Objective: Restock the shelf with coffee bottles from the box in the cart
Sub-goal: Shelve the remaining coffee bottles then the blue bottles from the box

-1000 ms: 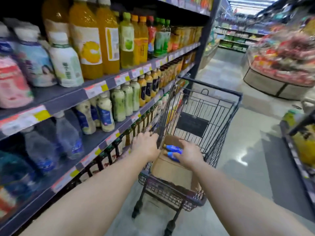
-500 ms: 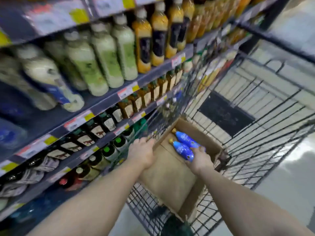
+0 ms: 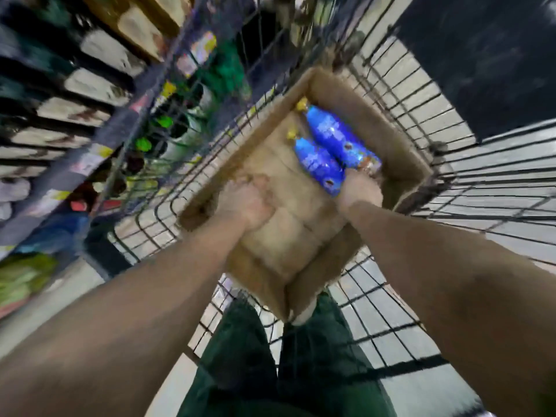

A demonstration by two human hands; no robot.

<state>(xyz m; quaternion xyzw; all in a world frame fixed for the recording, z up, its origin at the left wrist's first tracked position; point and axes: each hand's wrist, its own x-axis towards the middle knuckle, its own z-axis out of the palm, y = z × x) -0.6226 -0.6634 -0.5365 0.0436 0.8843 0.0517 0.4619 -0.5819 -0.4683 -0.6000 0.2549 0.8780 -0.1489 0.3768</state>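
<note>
Looking down past my arms, I see two coffee bottles lying side by side in the far end of the cardboard box (image 3: pixel 400 152), just beyond my right hand (image 3: pixel 359 191). The nearer bottle (image 3: pixel 319 164) lies right at that hand's fingertips; the farther bottle (image 3: pixel 340 136) runs alongside it, touching it, and its base end disappears behind the same hand. Both wear bright blue wrappers with small brown marks and have yellow caps pointing away from me; the print is too blurred to read.

My right hand is curled down over the bottles' base ends, in contact with them, but I cannot tell whether the fingers have actually closed around either one. My left hand (image 3: pixel 246 203) is folded over the box's left wall, fingers bent and gripping the cardboard edge.

The box sits inside the wire cart (image 3: pixel 421 115). To the left of my left hand, the shelf (image 3: pixel 75 164) holds blurred rows of bottles.
</note>
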